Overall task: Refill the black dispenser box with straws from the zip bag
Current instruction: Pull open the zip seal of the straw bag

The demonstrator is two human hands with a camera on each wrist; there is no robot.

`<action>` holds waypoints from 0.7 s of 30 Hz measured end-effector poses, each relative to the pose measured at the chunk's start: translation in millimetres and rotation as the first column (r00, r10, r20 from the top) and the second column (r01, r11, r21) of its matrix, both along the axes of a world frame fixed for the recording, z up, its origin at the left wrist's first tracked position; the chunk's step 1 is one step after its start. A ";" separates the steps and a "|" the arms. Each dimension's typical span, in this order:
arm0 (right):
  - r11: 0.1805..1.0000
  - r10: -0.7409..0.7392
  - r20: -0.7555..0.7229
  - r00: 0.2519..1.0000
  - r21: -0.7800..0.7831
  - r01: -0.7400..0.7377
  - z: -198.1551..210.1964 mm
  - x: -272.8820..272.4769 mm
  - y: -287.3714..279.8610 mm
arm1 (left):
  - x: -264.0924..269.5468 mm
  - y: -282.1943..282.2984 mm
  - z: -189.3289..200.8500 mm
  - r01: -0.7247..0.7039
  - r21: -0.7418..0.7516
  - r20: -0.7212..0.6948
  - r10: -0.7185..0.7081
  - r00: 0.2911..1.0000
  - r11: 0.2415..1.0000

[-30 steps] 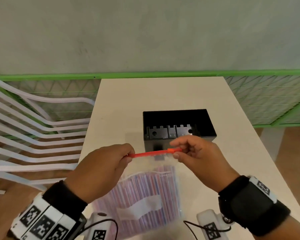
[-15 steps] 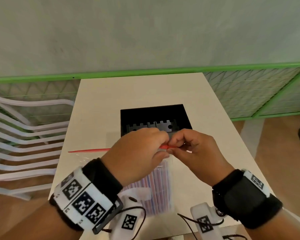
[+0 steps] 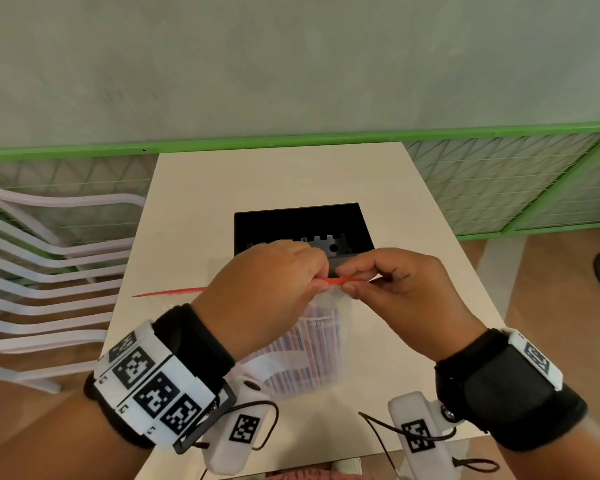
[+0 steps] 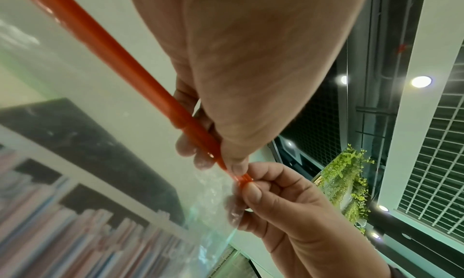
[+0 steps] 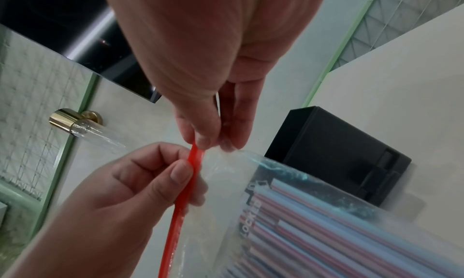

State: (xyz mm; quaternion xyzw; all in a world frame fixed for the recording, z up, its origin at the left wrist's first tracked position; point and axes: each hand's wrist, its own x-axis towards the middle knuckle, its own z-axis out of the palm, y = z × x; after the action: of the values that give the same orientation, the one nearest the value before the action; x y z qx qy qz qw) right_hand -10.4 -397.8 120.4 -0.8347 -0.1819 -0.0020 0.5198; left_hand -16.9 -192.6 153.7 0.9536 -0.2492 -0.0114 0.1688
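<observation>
Head view: zip bag (image 3: 321,336) between both hands.

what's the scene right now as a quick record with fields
left hand: pinches the red zip strip
right hand: pinches the same strip, close beside the left
bag: clear, held up over the table, straws inside
box: black, top open, behind the hands; no straws visible inside
chair: white, left of table
</observation>
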 end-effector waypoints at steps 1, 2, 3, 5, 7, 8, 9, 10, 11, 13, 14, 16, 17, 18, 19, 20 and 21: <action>1.000 -0.007 0.015 1.000 -0.019 0.008 -0.4 0.1 -1.3 | -1.1 2.5 -0.2 -0.003 0.003 0.018 0.003 1.000 1.000; 0.999 -0.013 0.021 1.000 -0.028 0.014 -0.9 0.3 -2.9 | -1.9 5.5 -1.0 -0.006 0.010 0.034 0.006 0.999 1.000; 0.999 -0.018 0.016 1.000 -0.026 0.018 -0.9 0.5 -4.6 | -2.4 9.3 -2.2 -0.011 0.013 0.046 0.010 0.999 1.000; 1.000 -0.021 0.006 1.000 -0.019 0.021 0.1 1.5 -8.3 | -3.1 17.0 -4.0 -0.020 0.014 0.058 0.019 0.998 1.000; 1.000 -0.020 0.001 1.000 -0.023 0.020 1.5 2.9 -11.7 | -4.4 24.3 -5.2 -0.027 0.031 0.070 0.025 0.997 0.999; 1.000 -0.023 -0.003 1.000 -0.021 0.023 1.8 3.7 -13.3 | -5.6 28.0 -5.6 -0.033 0.041 0.070 0.030 0.997 0.999; 0.999 -0.028 -0.008 1.000 -0.019 0.028 1.8 4.4 -14.7 | -6.7 32.2 -6.1 -0.041 0.047 0.071 0.038 0.997 0.998; 0.999 -0.035 -0.014 0.999 -0.019 0.035 1.4 4.9 -16.3 | -8.0 36.1 -6.3 -0.050 0.050 0.070 0.047 0.996 0.998; 0.999 -0.039 -0.019 0.999 -0.020 0.039 1.0 5.4 -17.8 | -9.2 40.2 -6.3 -0.060 0.050 0.068 0.057 0.996 0.997; 0.999 -0.042 -0.028 0.999 -0.025 0.042 0.0 5.9 -21.2 | -12.1 47.8 -6.4 -0.086 0.053 0.055 0.083 0.995 0.995; 0.999 -0.043 -0.032 0.999 -0.026 0.042 -0.5 6.3 -22.9 | -13.8 51.3 -6.5 -0.102 0.055 0.044 0.099 0.994 0.993; 0.999 -0.049 -0.037 0.998 -0.025 0.048 -1.3 6.6 -26.3 | -18.0 58.8 -7.7 -0.131 0.064 0.025 0.129 0.991 0.989; 0.998 -0.053 -0.039 0.998 -0.024 0.052 -1.8 7.1 -28.1 | -20.1 62.5 -8.4 -0.145 0.071 0.017 0.144 0.989 0.987; 0.998 -0.056 -0.040 0.998 -0.024 0.055 -2.5 7.8 -29.7 | -21.9 66.0 -9.1 -0.157 0.075 0.011 0.157 0.988 0.985; 0.998 -0.058 -0.041 0.997 -0.025 0.057 -3.1 8.2 -31.5 | -23.4 69.2 -9.8 -0.169 0.076 0.005 0.169 0.986 0.983; 0.998 -0.061 -0.042 0.997 -0.026 0.060 -3.4 8.8 -32.7 | -24.5 72.0 -10.1 -0.182 0.073 0.002 0.182 0.983 0.981; 0.998 -0.064 -0.045 0.997 -0.027 0.063 -3.8 9.1 -34.1 | -25.6 74.5 -10.3 -0.195 0.070 -0.001 0.195 0.981 0.978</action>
State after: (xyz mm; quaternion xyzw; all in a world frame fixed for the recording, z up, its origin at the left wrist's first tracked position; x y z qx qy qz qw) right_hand -1.3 -431.9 116.6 -0.8464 -0.1435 0.0031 0.5128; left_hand -42.5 -118.1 143.5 0.9786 -0.1532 -0.0070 0.1368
